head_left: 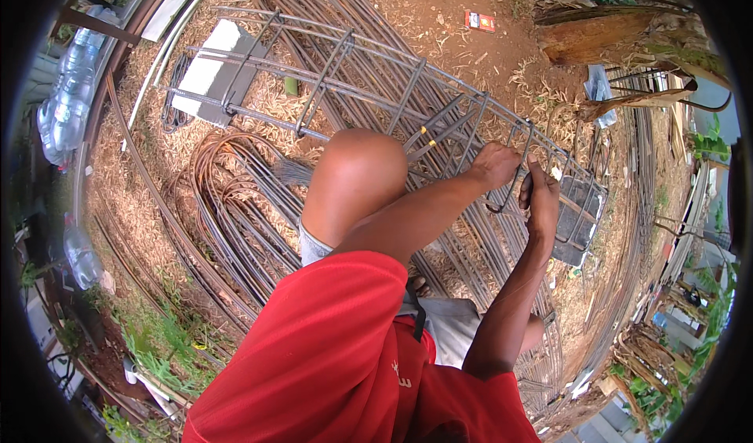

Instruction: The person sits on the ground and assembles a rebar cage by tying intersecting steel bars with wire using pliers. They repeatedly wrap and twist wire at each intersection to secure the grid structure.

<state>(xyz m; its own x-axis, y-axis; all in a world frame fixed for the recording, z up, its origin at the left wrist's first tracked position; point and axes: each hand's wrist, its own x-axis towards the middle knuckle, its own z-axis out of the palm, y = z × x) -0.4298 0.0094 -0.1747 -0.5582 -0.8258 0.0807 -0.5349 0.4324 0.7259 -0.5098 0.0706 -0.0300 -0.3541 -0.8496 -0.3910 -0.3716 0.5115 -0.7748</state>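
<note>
A long cage of steel reinforcing bars [318, 78] with square wire stirrups runs from upper left to right. Toward its right end, my left hand [496, 165] is closed on a stirrup [514, 185] at the cage's side. Close beside it, my right hand [543, 196] is curled shut at the same stirrup; what lies inside its fingers is mostly hidden. A pair of pincers [430, 131] with dark handles and yellow bands rests across the bars, left of my left hand. My bare knee [357, 168] is bent up against the cage's near side.
A pale block [216, 70] props the cage's left end, a dark block [576, 219] its right. Bent rebar bundles [216, 180] lie beneath and nearby. A red packet [480, 21] is on the soil. Plastic bottles [70, 102] stand at left; a cut trunk [604, 35] lies upper right.
</note>
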